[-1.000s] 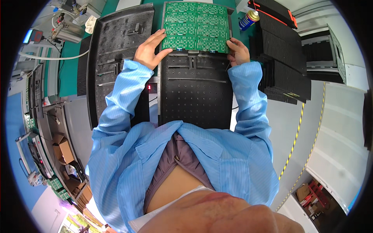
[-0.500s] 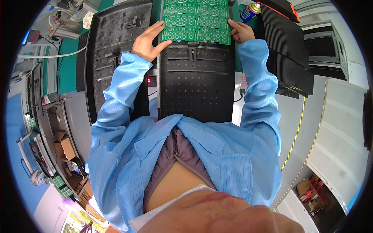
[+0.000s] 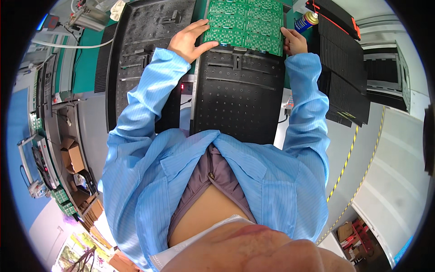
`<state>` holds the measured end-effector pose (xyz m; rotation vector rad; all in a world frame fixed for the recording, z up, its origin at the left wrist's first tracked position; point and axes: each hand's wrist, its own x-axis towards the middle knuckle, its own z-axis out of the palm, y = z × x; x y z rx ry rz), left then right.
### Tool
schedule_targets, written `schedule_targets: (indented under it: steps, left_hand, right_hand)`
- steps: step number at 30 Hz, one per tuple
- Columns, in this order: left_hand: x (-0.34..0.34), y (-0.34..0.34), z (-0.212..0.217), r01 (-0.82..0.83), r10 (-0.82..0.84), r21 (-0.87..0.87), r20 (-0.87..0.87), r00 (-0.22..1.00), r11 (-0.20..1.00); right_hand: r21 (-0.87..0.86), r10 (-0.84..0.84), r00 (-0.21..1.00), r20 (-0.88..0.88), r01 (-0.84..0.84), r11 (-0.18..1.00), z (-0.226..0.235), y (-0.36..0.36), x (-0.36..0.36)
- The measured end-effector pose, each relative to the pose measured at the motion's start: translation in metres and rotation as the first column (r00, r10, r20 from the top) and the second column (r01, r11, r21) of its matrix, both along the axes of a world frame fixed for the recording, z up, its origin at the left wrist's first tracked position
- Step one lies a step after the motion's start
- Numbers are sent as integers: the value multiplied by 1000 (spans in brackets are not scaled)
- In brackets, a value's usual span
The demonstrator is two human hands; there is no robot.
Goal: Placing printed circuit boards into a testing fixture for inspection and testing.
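A panel of green circuit boards (image 3: 244, 28) lies over the far end of a black perforated tray (image 3: 235, 106). My left hand (image 3: 188, 41) is at the panel's left edge with its fingers stretched and the thumb spread apart; the thumb tip touches the near left corner. At the right edge, my right hand (image 3: 294, 41) has its fingers curled, with the index finger or thumb against the panel's side; its other fingertips are partly hidden. Just below the panel's near edge, a black clip-like bracket (image 3: 237, 59) sits on the tray.
A second black tray (image 3: 152, 41) stands to the left. Beyond my right hand is a spray can (image 3: 306, 21), with black ribbed racks (image 3: 342, 68) farther right. A pale hose (image 3: 72, 45) crosses the green mat at far left. Yellow-black tape (image 3: 346, 158) marks the floor.
The whole view has shifted and tilted slightly, so trays and panel appear farther right. Both hands keep their places at the panel's edges.
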<state>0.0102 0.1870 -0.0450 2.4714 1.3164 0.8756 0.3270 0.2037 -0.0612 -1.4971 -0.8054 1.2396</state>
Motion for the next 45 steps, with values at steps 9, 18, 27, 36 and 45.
schedule_targets:
  steps: [9, 18, 27, 36, 45]
  left_hand:
    - [-13, -24, 31, 51, -49, -1, 280, 959, 999]
    - [-73, -236, 36, -328, 374, -200, 272, 887, 923]
    - [-94, -334, -109, -282, 463, -592, 176, 869, 755]
    - [-73, -306, -130, -146, 353, -588, 253, 901, 796]
    - [-75, -290, -146, -66, 247, -552, 260, 934, 831]
  right_hand:
    - [12, 6, 1000, -19, -6, 1000, -22, -17, 12]
    - [169, 8, 1000, 11, -9, 986, -3, 3, 44]
    - [348, 27, 891, 453, -204, 915, -12, 106, 11]
    - [265, -29, 833, 553, -144, 953, -6, 117, 6]
    - [474, -169, 758, 630, -202, 857, -5, 79, 7]
